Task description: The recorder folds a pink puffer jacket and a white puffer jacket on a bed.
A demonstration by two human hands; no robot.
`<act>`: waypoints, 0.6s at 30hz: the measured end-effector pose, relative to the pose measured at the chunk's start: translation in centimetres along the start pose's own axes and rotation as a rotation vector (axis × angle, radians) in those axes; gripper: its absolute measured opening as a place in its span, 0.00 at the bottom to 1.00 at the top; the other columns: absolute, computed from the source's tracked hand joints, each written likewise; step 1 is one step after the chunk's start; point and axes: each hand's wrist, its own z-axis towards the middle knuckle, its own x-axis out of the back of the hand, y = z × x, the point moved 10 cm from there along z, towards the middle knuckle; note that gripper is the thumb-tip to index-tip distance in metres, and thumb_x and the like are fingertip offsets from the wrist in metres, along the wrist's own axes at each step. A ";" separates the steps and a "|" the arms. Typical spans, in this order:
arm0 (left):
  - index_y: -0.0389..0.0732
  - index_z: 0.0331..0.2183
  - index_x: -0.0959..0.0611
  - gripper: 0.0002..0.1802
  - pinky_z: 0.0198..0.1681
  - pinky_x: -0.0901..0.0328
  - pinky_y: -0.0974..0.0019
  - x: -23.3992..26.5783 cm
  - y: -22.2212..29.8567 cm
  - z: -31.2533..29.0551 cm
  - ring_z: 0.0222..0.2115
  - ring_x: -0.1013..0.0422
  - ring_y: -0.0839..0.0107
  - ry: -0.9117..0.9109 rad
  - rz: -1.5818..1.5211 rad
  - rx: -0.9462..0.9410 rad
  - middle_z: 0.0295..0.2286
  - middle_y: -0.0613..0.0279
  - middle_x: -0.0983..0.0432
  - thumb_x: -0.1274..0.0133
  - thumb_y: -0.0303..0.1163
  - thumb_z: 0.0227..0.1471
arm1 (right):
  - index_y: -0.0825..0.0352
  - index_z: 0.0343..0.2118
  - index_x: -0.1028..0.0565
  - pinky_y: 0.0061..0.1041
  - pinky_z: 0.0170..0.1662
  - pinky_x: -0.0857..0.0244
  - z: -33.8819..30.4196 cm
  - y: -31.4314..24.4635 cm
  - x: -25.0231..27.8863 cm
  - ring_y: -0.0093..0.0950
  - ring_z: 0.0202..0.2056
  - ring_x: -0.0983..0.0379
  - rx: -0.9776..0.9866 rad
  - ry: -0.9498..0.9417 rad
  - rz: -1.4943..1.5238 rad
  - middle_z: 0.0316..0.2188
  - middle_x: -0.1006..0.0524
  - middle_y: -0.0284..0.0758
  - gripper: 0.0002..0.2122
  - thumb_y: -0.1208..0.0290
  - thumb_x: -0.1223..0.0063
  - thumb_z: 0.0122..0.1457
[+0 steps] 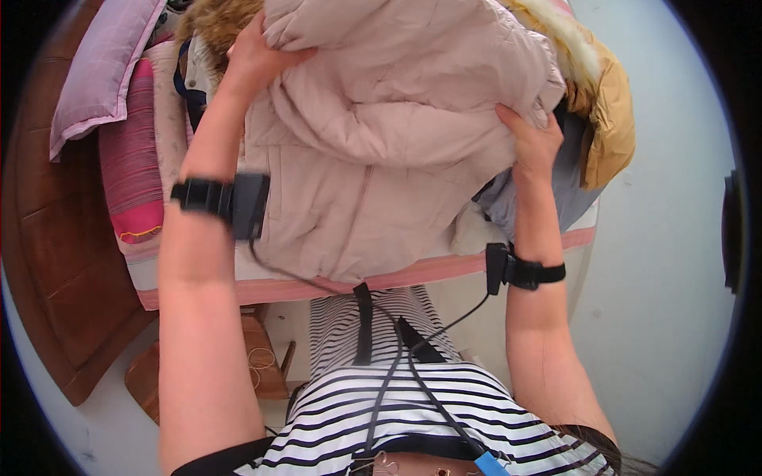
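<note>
- The pale pink padded jacket (413,95) fills the upper centre of the frame, its upper part bunched and its lower part spread flat over the bed (429,274).
- The left hand (266,59), at the upper left, is grasping the jacket's bunched fabric, thumb along the near side; most of its fingers are hidden.
- The right hand (536,143), right of centre, is grasping the opposite side, thumb over the fold, the remaining fingers largely out of sight.
- The jacket looks soft, limp and thickly filled, probably light for its bulk; it should squash under pressure and spring back somewhat.
- Its smooth shell may be a little slippery, so a deep grip through several layers seems safer than a pinch of the surface.
- Nothing about it looks fragile; holds at both sides should limit sagging in the middle.
- A mustard jacket (613,119) lies close by at the upper right.
</note>
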 end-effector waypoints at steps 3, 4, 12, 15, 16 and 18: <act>0.32 0.49 0.32 0.41 0.47 0.36 0.62 3.3 2.6 -6.8 0.45 0.31 0.63 0.117 -0.077 -0.022 0.45 0.53 0.29 0.32 0.28 0.30 | 0.72 0.40 0.25 0.24 0.43 0.35 -2.5 -3.9 3.1 0.25 0.37 0.27 0.054 0.051 -0.162 0.37 0.23 0.35 0.24 0.79 0.31 0.35; 0.34 0.46 0.28 0.33 0.46 0.35 0.61 5.5 4.5 -10.0 0.43 0.30 0.64 0.211 0.194 -0.137 0.43 0.55 0.28 0.35 0.26 0.34 | 0.72 0.40 0.25 0.24 0.43 0.35 -3.4 -4.7 4.5 0.25 0.37 0.27 0.052 0.062 -0.155 0.37 0.23 0.35 0.24 0.79 0.31 0.35; 0.37 0.56 0.38 0.44 0.57 0.45 0.59 14.8 1.3 -15.8 0.54 0.41 0.56 0.311 0.605 -0.159 0.54 0.49 0.40 0.35 0.35 0.38 | 0.72 0.41 0.26 0.31 0.42 0.33 -1.2 -11.6 -3.0 0.37 0.36 0.25 0.427 -0.136 -0.565 0.34 0.22 0.41 0.25 0.68 0.33 0.37; 0.36 0.59 0.48 0.56 0.58 0.46 0.60 8.8 0.1 -8.0 0.56 0.44 0.53 0.353 0.307 -0.153 0.57 0.43 0.46 0.33 0.35 0.34 | 0.67 0.50 0.31 0.32 0.51 0.38 2.3 -7.1 -8.4 0.42 0.48 0.33 0.767 -0.039 -0.933 0.47 0.29 0.44 0.26 0.67 0.38 0.46; 0.35 0.59 0.50 0.57 0.58 0.47 0.60 7.3 -3.0 -7.1 0.56 0.44 0.52 0.268 0.308 -0.092 0.56 0.41 0.46 0.33 0.35 0.34 | 0.65 0.52 0.33 0.34 0.54 0.41 1.2 -6.8 -10.8 0.42 0.52 0.37 0.846 0.022 -1.061 0.51 0.32 0.45 0.28 0.65 0.38 0.46; 0.33 0.59 0.52 0.58 0.58 0.48 0.61 5.6 -6.8 -7.2 0.56 0.45 0.50 0.165 0.396 0.030 0.55 0.38 0.45 0.33 0.36 0.34 | 0.65 0.53 0.35 0.34 0.57 0.45 -2.9 -7.1 -15.2 0.41 0.55 0.40 0.955 -0.112 -0.956 0.53 0.35 0.45 0.29 0.66 0.39 0.46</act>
